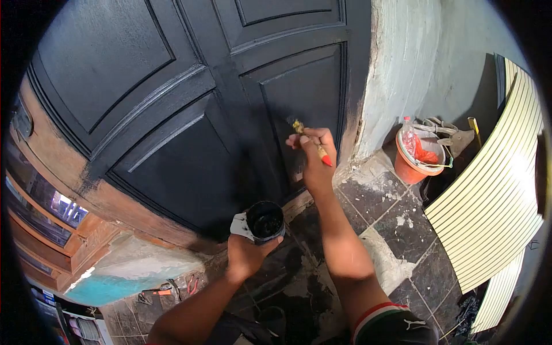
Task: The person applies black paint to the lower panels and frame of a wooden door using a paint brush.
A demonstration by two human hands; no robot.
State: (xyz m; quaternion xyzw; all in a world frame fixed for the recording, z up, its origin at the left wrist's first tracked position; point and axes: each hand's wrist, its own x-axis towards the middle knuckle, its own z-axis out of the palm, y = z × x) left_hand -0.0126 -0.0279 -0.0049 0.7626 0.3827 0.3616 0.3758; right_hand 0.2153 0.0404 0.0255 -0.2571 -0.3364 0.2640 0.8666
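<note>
My right hand [315, 152] is closed around the handle of a paintbrush [325, 154] with a red end. The brush tip lies against the lower right panel of a dark, panelled door [172, 172]. Lower down, my left hand [248, 253] grips a small paint can [265, 221] from below and the side. Its inside is coated with black paint, and a white patch shows on its left. The can is upright, mouth facing me, in front of the door's bottom edge.
An orange bucket [409, 168] holding a plastic bottle [408, 135] stands by the grey wall. Ribbed cream sheets [489, 201] lean at the right. Pliers [192, 284] and other tools lie on the floor at lower left. Dark tiles [425, 247] have pale splatters.
</note>
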